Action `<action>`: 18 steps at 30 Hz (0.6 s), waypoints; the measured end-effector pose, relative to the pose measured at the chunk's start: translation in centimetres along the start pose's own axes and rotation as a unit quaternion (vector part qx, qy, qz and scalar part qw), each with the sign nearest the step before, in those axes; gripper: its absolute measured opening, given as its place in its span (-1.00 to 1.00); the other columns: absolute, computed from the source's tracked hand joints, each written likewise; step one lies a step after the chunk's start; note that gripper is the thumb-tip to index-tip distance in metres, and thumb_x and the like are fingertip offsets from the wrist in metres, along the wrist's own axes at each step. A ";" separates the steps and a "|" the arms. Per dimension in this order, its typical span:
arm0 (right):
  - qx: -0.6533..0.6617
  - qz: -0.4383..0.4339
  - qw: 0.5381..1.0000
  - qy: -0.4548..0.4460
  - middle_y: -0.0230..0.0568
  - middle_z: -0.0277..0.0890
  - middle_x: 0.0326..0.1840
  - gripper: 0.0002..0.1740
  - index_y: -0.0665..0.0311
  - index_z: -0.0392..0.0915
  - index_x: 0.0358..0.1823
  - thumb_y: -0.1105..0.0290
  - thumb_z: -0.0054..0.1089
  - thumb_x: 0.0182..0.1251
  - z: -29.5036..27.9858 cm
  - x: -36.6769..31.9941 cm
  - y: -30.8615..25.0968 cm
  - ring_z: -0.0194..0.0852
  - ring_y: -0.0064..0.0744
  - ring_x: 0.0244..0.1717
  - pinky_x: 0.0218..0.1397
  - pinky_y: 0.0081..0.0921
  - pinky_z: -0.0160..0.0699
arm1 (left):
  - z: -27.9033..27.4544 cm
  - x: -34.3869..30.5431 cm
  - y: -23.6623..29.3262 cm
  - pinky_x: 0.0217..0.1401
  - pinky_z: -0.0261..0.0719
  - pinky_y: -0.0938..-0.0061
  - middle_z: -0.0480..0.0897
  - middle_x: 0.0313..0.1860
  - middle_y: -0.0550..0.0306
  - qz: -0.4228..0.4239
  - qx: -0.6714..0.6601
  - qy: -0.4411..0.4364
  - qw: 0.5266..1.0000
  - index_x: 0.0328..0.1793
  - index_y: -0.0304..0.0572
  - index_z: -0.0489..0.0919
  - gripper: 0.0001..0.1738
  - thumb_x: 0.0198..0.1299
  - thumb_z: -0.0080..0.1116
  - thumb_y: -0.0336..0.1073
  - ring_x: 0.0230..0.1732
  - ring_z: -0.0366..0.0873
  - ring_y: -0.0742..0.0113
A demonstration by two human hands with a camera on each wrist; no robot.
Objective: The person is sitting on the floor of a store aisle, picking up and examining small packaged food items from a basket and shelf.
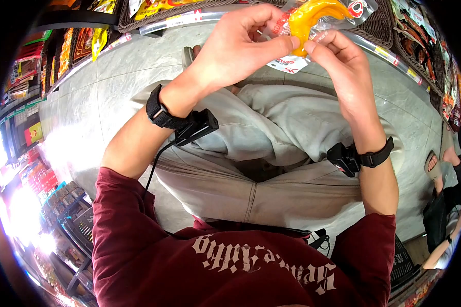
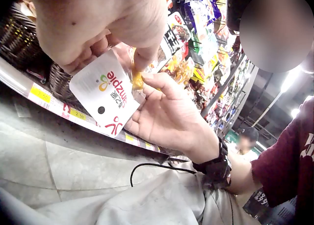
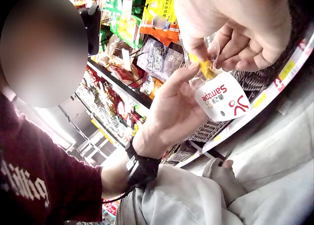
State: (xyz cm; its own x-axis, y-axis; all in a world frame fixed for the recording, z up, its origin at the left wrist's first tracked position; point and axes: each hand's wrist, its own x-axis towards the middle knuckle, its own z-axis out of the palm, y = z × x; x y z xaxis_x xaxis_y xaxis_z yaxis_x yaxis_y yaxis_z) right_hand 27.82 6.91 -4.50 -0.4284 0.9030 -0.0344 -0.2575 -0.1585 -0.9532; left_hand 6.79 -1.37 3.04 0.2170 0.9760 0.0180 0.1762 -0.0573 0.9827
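Note:
A clear plastic snack packet [image 1: 288,64] with a glossy yellow curved piece of food [image 1: 316,11] inside is held up between both hands at the top of the head view. My left hand [image 1: 235,48] grips its left side, the thumb lying against the yellow piece. From the right, my right hand [image 1: 346,69] pinches the packet's near edge between thumb and fingers, its thumb tip close beside the left one. The wrist views show the white printed label [image 2: 105,93] hanging down below the fingers. Part of the packet is hidden behind the left fingers.
Woven baskets [image 1: 381,28] of packaged snacks line a shelf with price tags [image 1: 386,55] just beyond the hands. Grey floor tiles [image 1: 77,94] lie below. The person's bent legs [image 1: 271,123] are under the forearms. Another person's sandalled foot [image 1: 433,163] is at the right.

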 end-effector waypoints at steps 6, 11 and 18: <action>0.007 -0.010 1.000 -0.006 -0.37 0.72 -0.11 -0.92 0.30 0.66 -0.15 0.45 0.35 0.49 -0.2 0.1 0.4 0.63 -0.65 -0.04 0.11 -0.60 0.57 | 0.1 0.0 0.4 -0.37 0.27 0.77 0.53 -0.27 0.50 -0.018 0.015 0.003 1.000 0.03 -0.19 0.61 -0.88 0.46 0.33 -0.43 -0.35 0.32 0.82; 0.004 -0.013 1.000 -0.007 -0.38 0.72 -0.10 -0.91 0.30 0.66 -0.14 0.44 0.35 0.49 -0.2 0.0 0.2 0.63 -0.66 -0.04 0.11 -0.59 0.58 | 0.0 0.1 0.2 -0.36 0.29 0.76 0.54 -0.27 0.49 -0.006 0.037 0.005 0.999 0.03 -0.19 0.61 -0.88 0.47 0.33 -0.42 -0.35 0.34 0.81; 0.005 -0.026 0.999 0.025 -0.39 0.72 -0.08 -0.89 0.30 0.66 -0.07 0.43 0.36 0.49 0.0 0.1 0.4 0.63 -0.67 -0.03 0.12 -0.59 0.58 | 0.1 0.1 0.4 -0.36 0.33 0.74 0.57 -0.28 0.46 -0.027 0.038 0.012 0.999 -0.01 -0.18 0.61 -0.89 0.48 0.33 -0.37 -0.35 0.37 0.79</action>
State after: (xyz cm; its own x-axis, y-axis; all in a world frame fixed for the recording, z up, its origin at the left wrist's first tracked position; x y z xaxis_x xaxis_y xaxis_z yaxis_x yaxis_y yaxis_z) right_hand 27.72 6.91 -4.93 -0.3703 0.9289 -0.0003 -0.2870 -0.1147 -0.9510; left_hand 7.01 -1.34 3.37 0.1830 0.9826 -0.0302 0.2590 -0.0185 0.9657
